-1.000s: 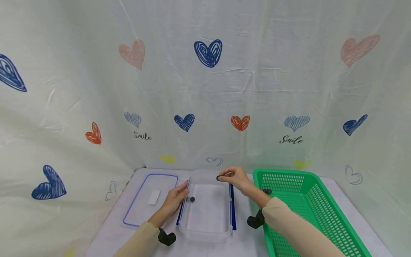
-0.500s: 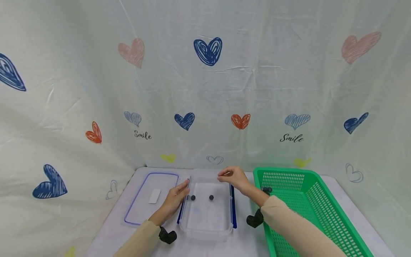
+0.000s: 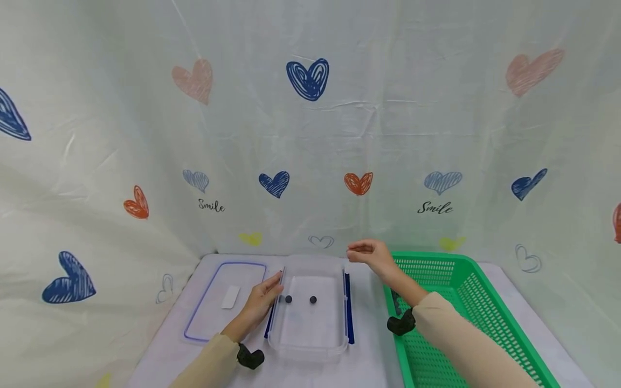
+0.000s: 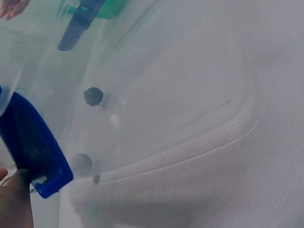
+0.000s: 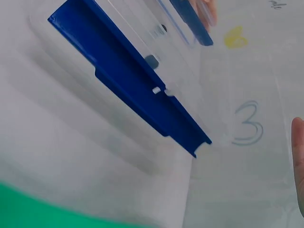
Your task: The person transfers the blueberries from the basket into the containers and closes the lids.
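Note:
A clear plastic food box [image 3: 308, 345] with blue side latches [image 3: 350, 310] stands lidless on the table. Two dark blueberries [image 3: 312, 299] lie apart on its floor; the left wrist view shows one blueberry [image 4: 93, 96] plainly and another blurred through the plastic. My left hand [image 3: 262, 302] grips the box's left rim, its thumb by the blue latch flap [image 4: 35, 147] in the left wrist view. Raised beyond the box's far right corner, my right hand [image 3: 375, 258] holds nothing, its fingers straight and close together. Only a finger [image 5: 298, 161] of it shows in the right wrist view.
A green perforated basket [image 3: 509, 307] stands right of the box, with small dark things [image 3: 397, 303] at its left side, partly hidden by my right arm. The clear lid [image 3: 206, 302] with a blue seal lies to the left. A heart-printed curtain [image 3: 310, 134] hangs behind.
My right hand has let go of a blueberry, which now lies in the box beside the first. It has then moved right and up toward the basket. My left hand stays on the rim.

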{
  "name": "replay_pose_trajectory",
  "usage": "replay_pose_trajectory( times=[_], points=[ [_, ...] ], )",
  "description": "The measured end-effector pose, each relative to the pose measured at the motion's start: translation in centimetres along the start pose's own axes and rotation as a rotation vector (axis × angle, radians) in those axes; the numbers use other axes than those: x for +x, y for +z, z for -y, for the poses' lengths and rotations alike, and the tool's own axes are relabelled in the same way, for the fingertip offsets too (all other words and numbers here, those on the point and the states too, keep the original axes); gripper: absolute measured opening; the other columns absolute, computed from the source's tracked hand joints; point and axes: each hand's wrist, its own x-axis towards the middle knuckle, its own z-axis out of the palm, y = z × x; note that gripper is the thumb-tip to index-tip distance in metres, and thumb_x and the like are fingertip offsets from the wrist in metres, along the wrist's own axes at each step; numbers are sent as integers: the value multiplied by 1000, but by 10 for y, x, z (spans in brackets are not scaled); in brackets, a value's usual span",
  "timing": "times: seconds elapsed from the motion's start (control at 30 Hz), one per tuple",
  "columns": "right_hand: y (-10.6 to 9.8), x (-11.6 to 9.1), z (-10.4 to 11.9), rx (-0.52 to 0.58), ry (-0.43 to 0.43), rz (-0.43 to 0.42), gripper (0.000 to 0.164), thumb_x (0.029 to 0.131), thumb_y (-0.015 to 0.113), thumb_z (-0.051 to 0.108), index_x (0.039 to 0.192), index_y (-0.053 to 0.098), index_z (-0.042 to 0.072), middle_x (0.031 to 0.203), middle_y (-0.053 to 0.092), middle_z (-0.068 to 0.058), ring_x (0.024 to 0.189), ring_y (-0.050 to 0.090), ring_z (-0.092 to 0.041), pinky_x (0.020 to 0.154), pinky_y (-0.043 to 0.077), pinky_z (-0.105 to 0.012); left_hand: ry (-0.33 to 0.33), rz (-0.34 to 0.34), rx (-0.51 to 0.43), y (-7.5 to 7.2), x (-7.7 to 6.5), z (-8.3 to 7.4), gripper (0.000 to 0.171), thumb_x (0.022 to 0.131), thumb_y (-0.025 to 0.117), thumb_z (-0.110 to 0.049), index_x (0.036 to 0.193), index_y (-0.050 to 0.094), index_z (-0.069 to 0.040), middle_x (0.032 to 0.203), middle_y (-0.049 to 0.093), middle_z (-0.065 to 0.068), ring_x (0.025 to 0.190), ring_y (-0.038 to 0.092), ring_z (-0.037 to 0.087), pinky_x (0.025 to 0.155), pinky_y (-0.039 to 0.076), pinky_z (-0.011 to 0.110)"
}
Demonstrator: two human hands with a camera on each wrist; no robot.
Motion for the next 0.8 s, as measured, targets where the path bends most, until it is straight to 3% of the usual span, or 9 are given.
replay_pose_trajectory(
  times=[0.23, 0.47, 0.63, 0.8],
  points=[
    [-26, -10, 2, -12, -17, -49, 37, 91, 73, 8, 122, 64, -11, 112, 70, -20, 98, 70, -26, 87, 59, -35, -7, 1, 21, 0, -2, 0, 55, 104, 53, -10, 151, 32, 8, 157, 26, 25, 144, 25, 40, 113, 28, 48],
    [-50, -23, 3, -11, -14, -77, 36, 92, 72, 9, 122, 64, -9, 116, 69, -21, 97, 70, -19, 95, 54, -49, -4, -14, 4, 0, -1, 1, 53, 104, 52, -6, 150, 33, 8, 157, 26, 26, 144, 26, 40, 113, 28, 49],
    [-65, -33, 0, 17, -21, -87, 37, 93, 70, 7, 123, 61, -13, 113, 70, -18, 94, 70, -15, 90, 58, -38, -1, -6, -5, -1, -2, 1, 54, 104, 53, -7, 151, 32, 8, 157, 26, 26, 144, 26, 40, 114, 28, 48],
    [-78, -41, -8, -33, -31, -103, 37, 93, 72, 11, 121, 64, -10, 110, 72, -11, 94, 68, -10, 85, 58, -28, -9, 1, -6, -1, -1, 2, 55, 104, 53, -9, 151, 31, 8, 158, 25, 25, 144, 26, 39, 114, 27, 47]
  ],
)
